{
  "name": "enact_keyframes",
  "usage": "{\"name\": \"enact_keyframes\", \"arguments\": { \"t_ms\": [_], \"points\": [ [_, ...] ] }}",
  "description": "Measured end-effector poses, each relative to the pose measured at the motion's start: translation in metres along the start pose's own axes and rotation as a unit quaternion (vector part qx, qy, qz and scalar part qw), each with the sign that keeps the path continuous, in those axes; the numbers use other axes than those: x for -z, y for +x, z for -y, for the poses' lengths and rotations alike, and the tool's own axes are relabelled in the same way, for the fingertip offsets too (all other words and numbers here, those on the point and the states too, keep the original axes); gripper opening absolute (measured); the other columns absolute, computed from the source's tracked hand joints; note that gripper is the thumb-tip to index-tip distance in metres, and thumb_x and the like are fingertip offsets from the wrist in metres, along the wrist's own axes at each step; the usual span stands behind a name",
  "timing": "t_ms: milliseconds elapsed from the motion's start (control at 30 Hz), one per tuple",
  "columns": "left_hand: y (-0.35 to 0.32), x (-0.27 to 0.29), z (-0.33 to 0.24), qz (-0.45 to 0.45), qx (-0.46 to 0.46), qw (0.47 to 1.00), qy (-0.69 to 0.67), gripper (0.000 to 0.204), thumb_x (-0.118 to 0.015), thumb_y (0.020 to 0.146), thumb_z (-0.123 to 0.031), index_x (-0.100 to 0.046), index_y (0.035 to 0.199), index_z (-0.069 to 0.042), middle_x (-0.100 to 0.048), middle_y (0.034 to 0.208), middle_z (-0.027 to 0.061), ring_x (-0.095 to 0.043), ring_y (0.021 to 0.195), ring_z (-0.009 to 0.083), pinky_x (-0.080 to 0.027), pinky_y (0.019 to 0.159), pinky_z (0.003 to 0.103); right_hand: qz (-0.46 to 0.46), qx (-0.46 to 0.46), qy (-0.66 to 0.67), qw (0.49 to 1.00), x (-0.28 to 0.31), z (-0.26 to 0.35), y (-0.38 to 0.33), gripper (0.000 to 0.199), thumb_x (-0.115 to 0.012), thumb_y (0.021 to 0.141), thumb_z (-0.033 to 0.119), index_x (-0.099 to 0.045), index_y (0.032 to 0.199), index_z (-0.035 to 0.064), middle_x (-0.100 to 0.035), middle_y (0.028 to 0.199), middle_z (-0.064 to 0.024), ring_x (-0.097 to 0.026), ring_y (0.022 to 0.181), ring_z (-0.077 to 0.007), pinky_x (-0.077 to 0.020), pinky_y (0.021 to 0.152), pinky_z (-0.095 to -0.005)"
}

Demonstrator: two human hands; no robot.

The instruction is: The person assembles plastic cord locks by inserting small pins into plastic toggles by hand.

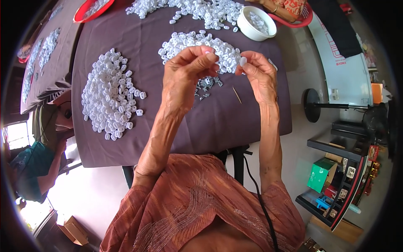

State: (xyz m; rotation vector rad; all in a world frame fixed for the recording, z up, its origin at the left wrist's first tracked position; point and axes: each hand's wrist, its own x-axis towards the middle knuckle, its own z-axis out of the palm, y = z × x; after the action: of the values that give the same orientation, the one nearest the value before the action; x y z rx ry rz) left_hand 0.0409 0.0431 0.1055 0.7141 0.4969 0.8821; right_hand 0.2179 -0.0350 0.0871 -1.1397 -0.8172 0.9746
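A small white plastic piece (243, 61) is pinched in the fingertips of the right hand (259, 75), raised above the table's middle, with the left hand (187, 71) at its 9 o'clock, fingers closed narrowly, on what I cannot tell. Under them lies a little cluster of grey metal bits (207, 86) and a thin stick (237, 95). Judging by the heaps, much is handled yet plenty remains: one white pile (110, 94) at 9 o'clock, another pile (201, 46) at 12, on the dark cloth-covered table (168, 122).

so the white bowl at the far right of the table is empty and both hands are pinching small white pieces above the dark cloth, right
Not quite. The head view shows the white bowl holds some small white pieces, so it is not empty. The rest stands: the left hand and right hand each pinch a small white piece above the dark cloth.
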Motion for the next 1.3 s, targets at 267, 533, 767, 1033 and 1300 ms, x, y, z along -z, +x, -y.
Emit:
{"name": "enact_keyframes", "arguments": {
  "t_ms": [267, 533, 767, 1033, 1300],
  "points": [
    [-0.009, -0.010, -0.001, 0.022, 0.021, 1.000, -0.001, 0.010, -0.064, 0.076, -0.007, -0.061, 0.083, 0.000, -0.062, 0.073, 0.0072, -0.058, 0.063, 0.0134, -0.048, 0.061, 0.026, 0.040, 0.068, 0.005, 0.997, -0.030, 0.016, 0.004, 0.018, -0.058, 0.079, 0.005, -0.055, 0.095, -0.0011, -0.060, 0.084, -0.0098, -0.058, 0.077, -0.0191, -0.0459, 0.073, -0.0332],
    [-0.009, -0.005, -0.002, 0.033, 0.021, 0.999, -0.021, 0.009, -0.059, 0.079, -0.005, -0.058, 0.085, 0.001, -0.062, 0.087, 0.0121, -0.060, 0.076, 0.0186, -0.049, 0.069, 0.030, 0.049, 0.097, 0.010, 0.994, -0.058, 0.028, 0.009, 0.011, -0.056, 0.082, 0.007, -0.052, 0.090, 0.0009, -0.060, 0.085, -0.0134, -0.058, 0.083, -0.0244, -0.0422, 0.083, -0.0370],
    [-0.011, -0.006, -0.006, 0.018, -0.009, 0.999, -0.030, 0.010, -0.059, 0.080, -0.006, -0.057, 0.086, 0.001, -0.061, 0.086, 0.0109, -0.061, 0.078, 0.0202, -0.049, 0.069, 0.030, 0.024, 0.100, -0.004, 0.995, -0.067, 0.019, 0.011, 0.011, -0.057, 0.081, 0.005, -0.055, 0.090, 0.0006, -0.061, 0.082, -0.0095, -0.058, 0.081, -0.0190, -0.0421, 0.080, -0.0304],
    [-0.008, -0.005, -0.005, 0.004, -0.018, 0.999, -0.049, 0.012, -0.063, 0.077, -0.007, -0.059, 0.085, 0.002, -0.062, 0.080, 0.0101, -0.061, 0.071, 0.0164, -0.049, 0.065, 0.026, -0.025, 0.117, -0.167, 0.979, -0.069, 0.031, 0.004, 0.013, -0.060, 0.078, 0.004, -0.059, 0.089, -0.0020, -0.061, 0.080, -0.0055, -0.056, 0.074, -0.0089, -0.0429, 0.068, -0.0202],
    [-0.008, -0.002, -0.004, 0.009, -0.010, 1.000, -0.026, 0.009, -0.058, 0.080, -0.006, -0.057, 0.085, 0.002, -0.060, 0.083, 0.0091, -0.061, 0.077, 0.0202, -0.050, 0.070, 0.030, -0.028, 0.081, -0.165, 0.983, -0.067, 0.031, 0.001, 0.013, -0.059, 0.078, 0.002, -0.061, 0.089, -0.0016, -0.061, 0.080, -0.0045, -0.056, 0.073, -0.0077, -0.0425, 0.067, -0.0190]
  ]
}}
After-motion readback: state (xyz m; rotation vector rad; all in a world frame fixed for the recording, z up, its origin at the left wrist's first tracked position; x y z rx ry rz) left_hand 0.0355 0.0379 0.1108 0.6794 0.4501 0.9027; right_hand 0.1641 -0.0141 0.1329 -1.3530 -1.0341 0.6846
